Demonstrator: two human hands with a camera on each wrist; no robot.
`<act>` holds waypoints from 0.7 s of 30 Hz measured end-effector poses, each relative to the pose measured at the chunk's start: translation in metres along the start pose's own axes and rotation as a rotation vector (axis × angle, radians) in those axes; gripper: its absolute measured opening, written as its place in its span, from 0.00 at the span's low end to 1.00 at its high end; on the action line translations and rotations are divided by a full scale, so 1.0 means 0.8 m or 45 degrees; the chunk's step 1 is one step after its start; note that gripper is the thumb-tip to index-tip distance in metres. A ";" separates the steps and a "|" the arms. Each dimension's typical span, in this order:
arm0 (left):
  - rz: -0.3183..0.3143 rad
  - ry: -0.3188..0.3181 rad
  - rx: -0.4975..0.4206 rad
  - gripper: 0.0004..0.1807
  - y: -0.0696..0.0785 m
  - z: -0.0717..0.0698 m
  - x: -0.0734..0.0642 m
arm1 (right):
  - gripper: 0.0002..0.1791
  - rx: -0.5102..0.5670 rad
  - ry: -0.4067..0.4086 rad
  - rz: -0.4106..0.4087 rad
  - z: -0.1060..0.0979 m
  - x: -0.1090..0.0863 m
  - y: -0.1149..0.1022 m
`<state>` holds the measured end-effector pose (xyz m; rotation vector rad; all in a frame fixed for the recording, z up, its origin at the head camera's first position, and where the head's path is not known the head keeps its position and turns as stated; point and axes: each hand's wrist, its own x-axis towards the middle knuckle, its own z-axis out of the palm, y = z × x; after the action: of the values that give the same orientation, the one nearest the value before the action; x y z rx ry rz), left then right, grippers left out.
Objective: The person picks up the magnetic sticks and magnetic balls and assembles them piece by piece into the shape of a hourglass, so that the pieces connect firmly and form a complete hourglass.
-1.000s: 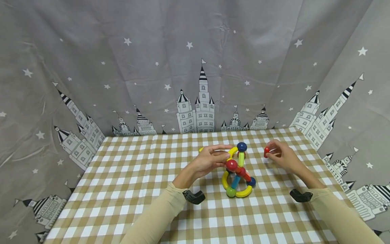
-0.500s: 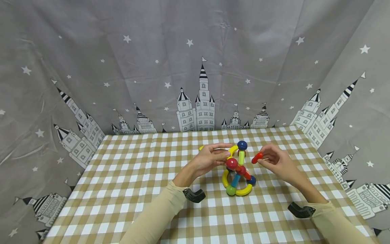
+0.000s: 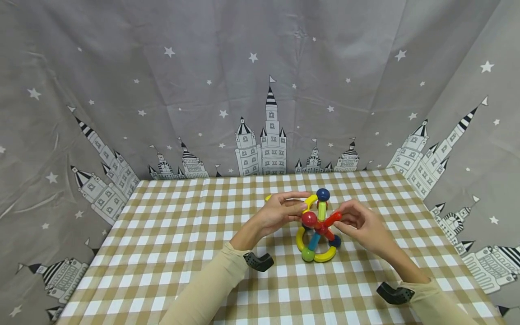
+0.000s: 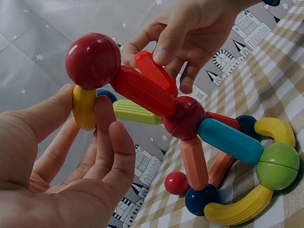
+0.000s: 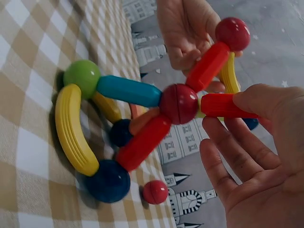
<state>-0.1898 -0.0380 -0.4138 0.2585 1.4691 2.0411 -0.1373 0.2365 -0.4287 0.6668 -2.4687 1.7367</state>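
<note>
A toy of magnetic rods and balls stands on the checked cloth. Its base joins yellow curved rods (image 5: pixel 71 128), a green ball (image 4: pixel 278 166) and dark blue balls (image 4: pixel 201 199). Straight rods, one of them blue (image 4: pixel 231 140), rise to a central red ball (image 5: pixel 179 103). My left hand (image 3: pixel 280 211) pinches an upper yellow curved rod (image 4: pixel 84 108) between thumb and fingers, just under a larger red ball (image 4: pixel 93 61). With thumb and fingers my right hand (image 3: pixel 363 225) pinches a straight red rod (image 5: pixel 221 104), its free end right at the central ball.
A loose red ball (image 5: pixel 155 192) lies on the cloth behind the toy. Past my left hand a small yellow piece (image 3: pixel 267 197) shows, mostly hidden. The checked tablecloth (image 3: pixel 183 234) reaches back to a grey curtain (image 3: pixel 260 36) printed with castles.
My right hand has moved left with the red rod, tilting it and bringing its end to the central red ball. My left hand has stayed in place on the yellow curved rod.
</note>
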 end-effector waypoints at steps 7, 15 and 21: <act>-0.004 0.008 0.008 0.22 0.000 0.000 0.000 | 0.16 0.014 0.020 -0.004 0.007 -0.002 0.004; -0.006 0.008 0.003 0.22 0.001 0.001 0.000 | 0.18 0.023 0.025 -0.024 0.011 -0.003 0.005; -0.014 0.011 0.003 0.22 0.000 0.000 0.000 | 0.18 0.008 0.015 0.005 0.013 -0.004 0.007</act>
<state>-0.1895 -0.0379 -0.4134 0.2417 1.4750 2.0344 -0.1342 0.2298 -0.4386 0.6510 -2.4597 1.7454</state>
